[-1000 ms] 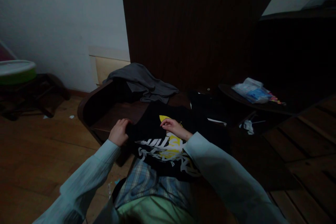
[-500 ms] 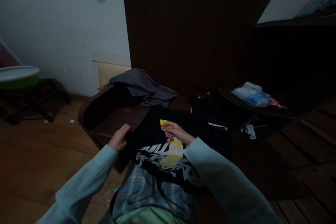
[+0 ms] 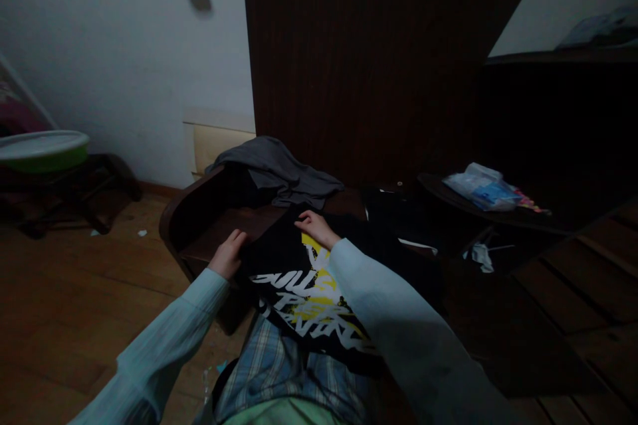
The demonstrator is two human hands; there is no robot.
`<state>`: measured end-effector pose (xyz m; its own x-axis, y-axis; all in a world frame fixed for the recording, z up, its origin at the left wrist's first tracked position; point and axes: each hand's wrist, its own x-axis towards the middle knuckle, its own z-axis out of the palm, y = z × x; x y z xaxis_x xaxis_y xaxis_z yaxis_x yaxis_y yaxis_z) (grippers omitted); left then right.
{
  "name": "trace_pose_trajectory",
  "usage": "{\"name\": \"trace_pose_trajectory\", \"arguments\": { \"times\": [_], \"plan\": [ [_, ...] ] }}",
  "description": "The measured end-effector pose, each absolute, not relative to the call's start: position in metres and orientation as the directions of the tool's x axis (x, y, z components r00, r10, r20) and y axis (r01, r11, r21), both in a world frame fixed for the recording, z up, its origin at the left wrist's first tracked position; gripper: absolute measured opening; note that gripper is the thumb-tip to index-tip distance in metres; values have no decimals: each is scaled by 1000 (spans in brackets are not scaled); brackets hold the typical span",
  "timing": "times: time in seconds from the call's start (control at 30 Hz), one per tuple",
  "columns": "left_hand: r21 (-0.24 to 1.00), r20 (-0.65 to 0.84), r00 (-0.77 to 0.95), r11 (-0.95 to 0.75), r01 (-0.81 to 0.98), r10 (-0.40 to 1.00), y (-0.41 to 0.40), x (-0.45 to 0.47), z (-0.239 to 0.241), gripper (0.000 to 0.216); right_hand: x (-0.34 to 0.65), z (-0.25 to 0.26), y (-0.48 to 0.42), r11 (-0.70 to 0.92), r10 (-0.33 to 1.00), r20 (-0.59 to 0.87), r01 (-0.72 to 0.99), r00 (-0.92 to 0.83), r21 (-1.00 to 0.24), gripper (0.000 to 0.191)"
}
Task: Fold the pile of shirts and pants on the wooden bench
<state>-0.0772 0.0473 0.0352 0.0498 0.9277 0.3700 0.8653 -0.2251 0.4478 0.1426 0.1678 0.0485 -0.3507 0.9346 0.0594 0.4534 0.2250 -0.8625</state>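
I see the printed black shirt lying across the tabletop's near edge, judging it opened out but not yet flat, left hand at its left side, right hand over its middle, whether their fingers clamp cloth I cannot tell.

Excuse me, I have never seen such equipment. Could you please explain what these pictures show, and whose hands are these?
There is no machine here: a person works with two bare hands. The camera sits on their head, looking forward and down.

A black garment with white and yellow print is spread before them on a dark wooden bench. The left hand is at its left edge; the right hand is over the print. It is too dark to tell how firmly either grips.

Behind lies a grey cloth; to the right, a plastic packet.
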Motion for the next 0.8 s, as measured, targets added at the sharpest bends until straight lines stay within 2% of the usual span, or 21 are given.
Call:
{"name": "trace_pose_trajectory", "arguments": {
  "times": [0.13,0.27,0.37,0.57,0.67,0.8],
  "plan": [
    [492,384,-24,-182,852,923,41,-76,34,20,136,38,169,351,907,149,510,-394,-786,33],
    [497,415,63,-284,820,908,38,-76,31,18,141,28,170,493,849,314,421,-425,-762,18],
    [460,508,59,-329,825,859,33,-75,28,18,144,21,173,509,845,390,328,-365,-796,16],
    [307,581,130,-364,879,803,27,-71,20,24,143,16,181,396,887,284,286,-363,-872,23],
    [311,549,206,-427,849,810,29,-71,18,32,142,18,181,366,890,235,307,-390,-879,26],
    [355,433,294,-461,814,852,32,-73,20,47,141,24,177,317,900,179,317,-397,-894,30]
  ]
}}
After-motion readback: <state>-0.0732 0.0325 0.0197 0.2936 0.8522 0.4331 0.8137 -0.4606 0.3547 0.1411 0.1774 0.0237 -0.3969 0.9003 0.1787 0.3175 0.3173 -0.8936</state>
